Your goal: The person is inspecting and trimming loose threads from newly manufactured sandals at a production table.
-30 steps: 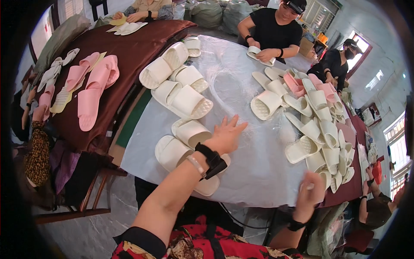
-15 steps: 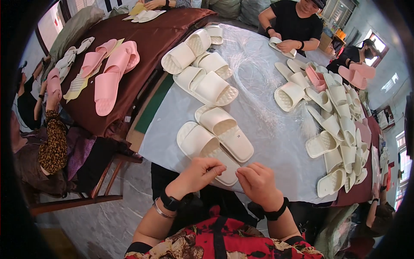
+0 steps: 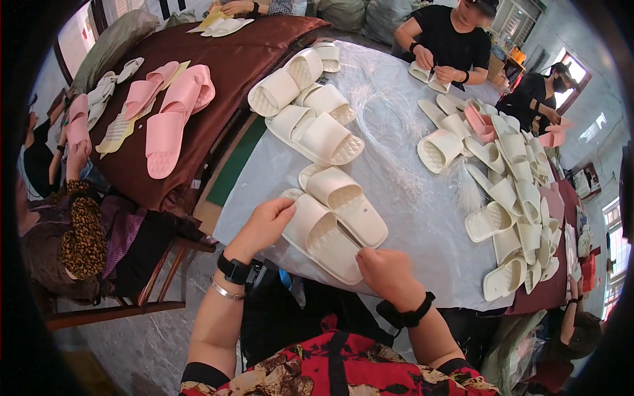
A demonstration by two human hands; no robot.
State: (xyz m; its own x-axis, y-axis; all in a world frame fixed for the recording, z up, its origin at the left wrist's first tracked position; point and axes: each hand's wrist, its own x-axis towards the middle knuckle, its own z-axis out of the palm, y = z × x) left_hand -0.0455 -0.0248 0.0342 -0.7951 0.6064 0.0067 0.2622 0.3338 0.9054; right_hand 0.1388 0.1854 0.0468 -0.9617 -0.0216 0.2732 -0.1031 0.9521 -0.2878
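Observation:
Two cream slippers lie side by side on the near part of the plastic-covered table. The nearer slipper (image 3: 321, 236) has my left hand (image 3: 265, 224) at the left edge of its toe end, fingers and thumb closed on the rim. At its heel end, my right hand (image 3: 391, 274) is closed in a pinch by the edge; whatever is between those fingertips is too small to make out. Just beyond lies the second slipper (image 3: 347, 201), with a small dark mark on its heel, touched by neither hand.
More cream slippers (image 3: 327, 135) lie farther up the table. Clear thin strands (image 3: 383, 125) spread across its middle. A large slipper pile (image 3: 515, 178) covers the right side. Pink slippers (image 3: 175, 122) rest on a brown-covered table (image 3: 228, 63) at left. Several co-workers sit around.
My hands have moved apart: the left went outward to the slipper's toe end, while the right stayed near the heel. The nearer slipper has shifted slightly right.

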